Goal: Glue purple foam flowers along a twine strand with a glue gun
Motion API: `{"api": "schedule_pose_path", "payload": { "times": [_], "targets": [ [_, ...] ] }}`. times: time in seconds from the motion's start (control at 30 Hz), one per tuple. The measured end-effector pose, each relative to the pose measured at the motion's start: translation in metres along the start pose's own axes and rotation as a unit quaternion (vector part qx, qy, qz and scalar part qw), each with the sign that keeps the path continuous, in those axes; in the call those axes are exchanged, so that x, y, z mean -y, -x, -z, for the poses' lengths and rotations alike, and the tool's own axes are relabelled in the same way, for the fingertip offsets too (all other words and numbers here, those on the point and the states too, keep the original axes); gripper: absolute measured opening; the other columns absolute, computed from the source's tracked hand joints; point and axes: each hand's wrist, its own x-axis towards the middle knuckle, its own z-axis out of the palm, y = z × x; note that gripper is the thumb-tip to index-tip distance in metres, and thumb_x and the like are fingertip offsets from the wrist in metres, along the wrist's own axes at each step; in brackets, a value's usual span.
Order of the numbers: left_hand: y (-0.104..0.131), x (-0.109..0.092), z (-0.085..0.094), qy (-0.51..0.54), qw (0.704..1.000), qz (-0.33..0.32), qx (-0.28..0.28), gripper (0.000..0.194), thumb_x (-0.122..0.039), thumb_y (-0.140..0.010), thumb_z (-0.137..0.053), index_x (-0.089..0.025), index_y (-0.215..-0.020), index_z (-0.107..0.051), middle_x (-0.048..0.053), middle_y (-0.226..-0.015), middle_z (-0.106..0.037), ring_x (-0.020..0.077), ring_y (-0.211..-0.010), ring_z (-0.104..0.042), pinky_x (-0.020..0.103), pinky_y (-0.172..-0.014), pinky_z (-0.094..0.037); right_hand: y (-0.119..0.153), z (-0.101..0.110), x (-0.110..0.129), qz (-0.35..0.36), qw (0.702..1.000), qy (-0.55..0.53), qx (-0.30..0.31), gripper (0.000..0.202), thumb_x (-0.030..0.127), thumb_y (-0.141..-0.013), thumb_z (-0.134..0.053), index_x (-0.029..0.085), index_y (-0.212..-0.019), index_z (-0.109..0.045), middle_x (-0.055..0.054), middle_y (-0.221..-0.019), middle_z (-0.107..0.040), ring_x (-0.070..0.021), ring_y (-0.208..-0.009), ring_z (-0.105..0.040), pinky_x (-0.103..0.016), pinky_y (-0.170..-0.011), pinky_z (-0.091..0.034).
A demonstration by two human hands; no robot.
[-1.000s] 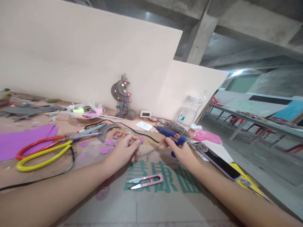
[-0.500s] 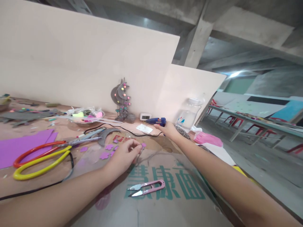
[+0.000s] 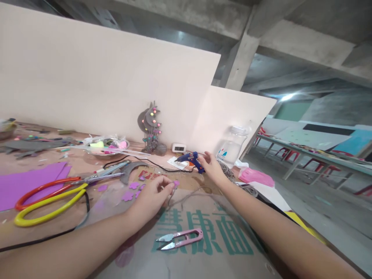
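Large green characters reading 慧康面 (image 3: 234,234) are printed on the cardboard (image 3: 186,267) before you; pink thread snips (image 3: 190,236) lie across the first ones. A blue-and-red sail logo marks the clear bottle (image 3: 232,145) at far right; its small lettering is too blurred to read.

Your left hand (image 3: 155,193), palm down near the middle, pinches a small purple foam piece (image 3: 176,183) between thumb and fingertips. Your right hand (image 3: 213,168) reaches farther, fingers apart and loosely bent just beside the blue glue gun (image 3: 189,157); you cannot tell whether they touch it.

Purple flower cut-outs (image 3: 128,195) and scissors (image 3: 85,180) lie to the left on the tabletop (image 3: 78,164). A cream board (image 3: 110,77) stands behind, concrete beams (image 3: 242,58) above, and another table (image 3: 316,148) far right.
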Motion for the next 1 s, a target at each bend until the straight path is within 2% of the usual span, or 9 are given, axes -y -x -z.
{"api": "schedule_pose_path", "payload": {
  "times": [0.07, 0.13, 0.27, 0.4, 0.5, 0.57, 0.67, 0.8, 1.0],
  "targets": [
    [0.001, -0.001, 0.001, -0.018, 0.999, -0.016, -0.022, 0.03, -0.045, -0.077, -0.054, -0.016, -0.073, -0.055, -0.003, -0.058, -0.051, 0.0082, -0.045, -0.043, 0.02, -0.044, -0.032, 0.02, 0.005, 0.015, 0.016, 0.999, -0.028, 0.007, 0.047, 0.049, -0.082, -0.046, 0.012, -0.111, -0.051, -0.011, -0.101, -0.062, -0.0171, -0.088, -0.059, -0.032, -0.079, -0.046],
    [0.001, -0.003, 0.003, -0.044, 0.997, -0.035, -0.045, 0.028, -0.044, -0.076, -0.055, -0.016, -0.073, -0.058, -0.002, -0.061, -0.055, 0.0104, -0.05, -0.047, 0.021, -0.047, -0.034, 0.045, 0.007, 0.033, 0.024, 0.997, -0.054, 0.051, 0.038, 0.051, -0.079, -0.051, 0.015, -0.091, -0.056, -0.005, -0.084, -0.064, -0.0152, -0.075, -0.06, -0.029, -0.07, -0.048],
    [0.001, -0.006, 0.005, -0.084, 0.993, -0.05, -0.07, 0.026, -0.043, -0.075, -0.056, -0.017, -0.072, -0.062, 0.0, -0.065, -0.06, 0.0144, -0.059, -0.052, 0.024, -0.055, -0.038, 0.093, 0.0, 0.068, -0.096, 0.933, -0.227, 0.263, 0.031, 0.048, -0.076, -0.058, 0.022, -0.077, -0.041, 0.005, -0.053, -0.054, -0.0111, -0.046, -0.052, -0.022, -0.044, -0.04],
    [0.002, -0.007, 0.006, -0.1, 0.992, -0.05, -0.054, 0.025, -0.041, -0.077, -0.055, -0.018, -0.073, -0.062, 0.001, -0.07, -0.063, 0.0152, -0.063, -0.054, 0.024, -0.059, -0.039, 0.119, -0.011, 0.083, -0.154, 0.856, -0.357, 0.341, 0.038, 0.039, -0.07, -0.068, 0.024, -0.081, -0.035, 0.009, -0.053, -0.052, -0.01, -0.043, -0.053, -0.019, -0.04, -0.04],
    [0.003, -0.008, 0.005, -0.094, 0.994, -0.045, -0.039, 0.026, -0.042, -0.076, -0.055, -0.018, -0.073, -0.062, 0.0, -0.067, -0.062, 0.015, -0.061, -0.053, 0.024, -0.057, -0.037, 0.123, -0.014, 0.082, -0.158, 0.833, -0.398, 0.349, 0.043, 0.035, -0.067, -0.071, 0.024, -0.087, -0.035, 0.007, -0.065, -0.058, -0.0102, -0.047, -0.057, -0.022, -0.043, -0.045],
    [0.003, -0.008, 0.005, -0.089, 0.994, -0.041, -0.041, 0.026, -0.043, -0.075, -0.056, -0.018, -0.072, -0.061, 0.0, -0.066, -0.06, 0.0147, -0.06, -0.051, 0.024, -0.056, -0.036, 0.122, -0.013, 0.078, -0.156, 0.844, -0.397, 0.325, 0.044, 0.033, -0.066, -0.071, 0.024, -0.089, -0.034, 0.006, -0.069, -0.059, -0.0094, -0.046, -0.056, -0.022, -0.043, -0.046],
    [0.004, -0.008, 0.004, -0.093, 0.994, -0.031, -0.04, 0.027, -0.044, -0.075, -0.055, -0.018, -0.075, -0.061, -0.001, -0.064, -0.057, 0.0138, -0.058, -0.048, 0.023, -0.053, -0.033, 0.116, -0.01, 0.07, -0.125, 0.892, -0.352, 0.256, 0.038, 0.031, -0.07, -0.067, 0.024, -0.09, -0.035, 0.009, -0.064, -0.052, -0.0068, -0.043, -0.049, -0.02, -0.043, -0.041],
    [0.006, -0.008, 0.003, -0.118, 0.993, -0.019, -0.01, 0.027, -0.044, -0.077, -0.052, -0.018, -0.075, -0.06, -0.002, -0.062, -0.053, 0.0137, -0.058, -0.047, 0.023, -0.052, -0.032, 0.106, -0.005, 0.058, -0.001, 0.962, -0.219, 0.166, 0.026, 0.025, -0.075, -0.061, 0.022, -0.094, -0.043, 0.006, -0.069, -0.05, -0.0088, -0.056, -0.05, -0.023, -0.053, -0.041],
    [0.007, -0.009, 0.003, -0.126, 0.992, -0.008, 0.019, 0.025, -0.042, -0.079, -0.051, -0.018, -0.073, -0.057, -0.001, -0.062, -0.053, 0.0144, -0.059, -0.051, 0.023, -0.053, -0.035, 0.1, -0.002, 0.048, 0.069, 0.979, -0.121, 0.15, 0.011, 0.025, -0.08, -0.054, 0.02, -0.089, -0.05, 0.001, -0.077, -0.053, -0.0128, -0.07, -0.052, -0.026, -0.065, -0.043]
  ]
}}
